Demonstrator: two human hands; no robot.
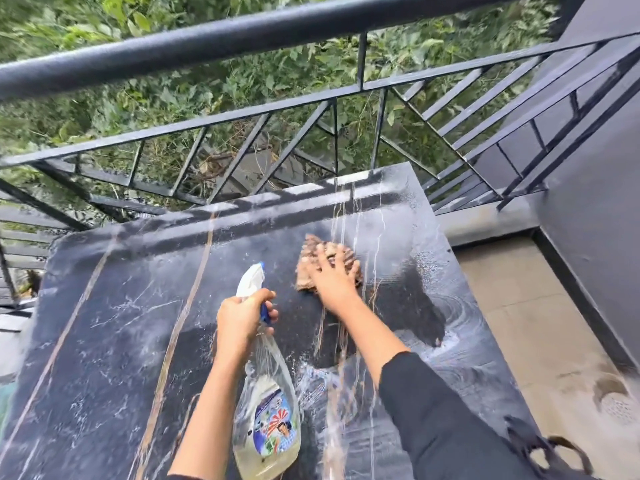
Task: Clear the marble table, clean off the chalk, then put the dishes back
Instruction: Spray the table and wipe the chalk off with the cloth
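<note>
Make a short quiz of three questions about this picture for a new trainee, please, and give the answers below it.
1. True or false: the left hand grips the spray bottle by its neck.
2. What does the right hand press on, fingers spread?
A) a cloth
B) a plate
C) a stick of chalk
3. Fill the gap: beyond the far edge of the marble table stands a black metal ___.

Key
1. True.
2. A.
3. railing.
</note>
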